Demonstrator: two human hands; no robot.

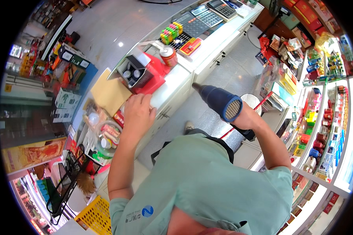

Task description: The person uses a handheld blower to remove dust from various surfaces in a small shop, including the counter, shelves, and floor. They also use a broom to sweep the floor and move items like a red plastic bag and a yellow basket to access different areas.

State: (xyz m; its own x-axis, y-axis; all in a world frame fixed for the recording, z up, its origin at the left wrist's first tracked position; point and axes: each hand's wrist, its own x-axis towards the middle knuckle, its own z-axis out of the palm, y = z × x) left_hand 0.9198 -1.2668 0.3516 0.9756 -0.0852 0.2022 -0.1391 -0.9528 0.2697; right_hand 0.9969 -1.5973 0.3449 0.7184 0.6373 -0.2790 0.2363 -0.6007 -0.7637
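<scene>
My right hand (246, 117) grips a dark blue handheld blower (219, 101) with a tapered nozzle and a round mesh grille at its rear. The nozzle points up and left over the floor gap between counter and shelves. My left hand (139, 113) rests back-up at the counter (175, 77), fingers bent, over a red packet (119, 117); whether it holds the packet is hidden. Just beyond those fingers lie a tan envelope-like sheet (110, 92) and an open dark box (132, 75) with bottles inside. A clear round tub (109, 138) of small goods sits left of my wrist.
Along the counter stand a red drink can (168, 55), a block of lighters (171, 33) and several calculators (209, 17). Lit glass shelves (320, 138) of packets line the right. A white bin (250, 101) and a yellow basket (97, 216) are on the floor.
</scene>
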